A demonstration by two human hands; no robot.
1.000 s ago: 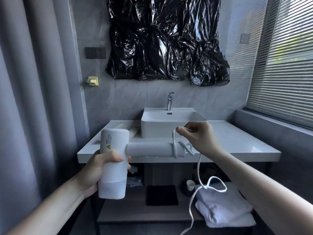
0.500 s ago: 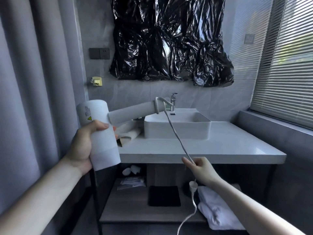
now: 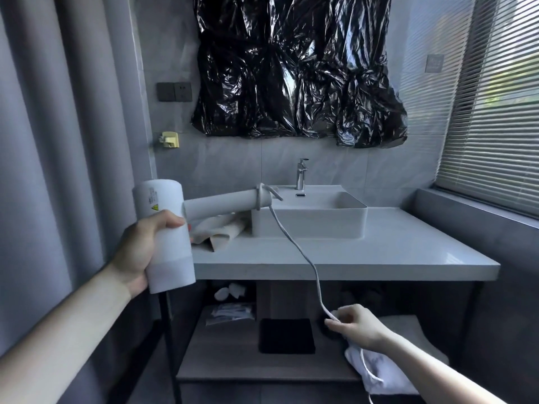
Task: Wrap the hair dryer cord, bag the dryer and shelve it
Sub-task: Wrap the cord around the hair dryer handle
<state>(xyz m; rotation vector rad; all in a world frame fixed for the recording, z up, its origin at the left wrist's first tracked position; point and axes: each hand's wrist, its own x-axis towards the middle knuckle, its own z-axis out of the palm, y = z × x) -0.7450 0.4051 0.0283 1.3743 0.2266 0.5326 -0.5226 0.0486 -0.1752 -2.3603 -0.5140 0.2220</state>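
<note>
My left hand (image 3: 143, 249) grips the barrel of a white hair dryer (image 3: 163, 228), held upright in front of the counter's left end. Its handle (image 3: 224, 204) points right toward the basin, with one turn of the white cord wound round the handle's tip. The cord (image 3: 294, 243) runs taut down and right to my right hand (image 3: 354, 325), which pinches it low, in front of the lower shelf. Below that hand the cord hangs slack and leaves the bottom edge. A beige cloth bag (image 3: 220, 230) lies crumpled on the counter behind the dryer.
A white basin (image 3: 309, 225) with a chrome faucet (image 3: 301, 177) stands on the grey counter (image 3: 379, 252). The wooden shelf (image 3: 227, 363) below holds a black mat (image 3: 287, 335), small packets (image 3: 230, 313) and a folded white towel (image 3: 388, 371). Curtain at left, blinds at right.
My left hand raised the dryer and tilted its handle upward over the counter. My right hand slid down along the cord from the handle's tip to shelf height, pulling it taut.
</note>
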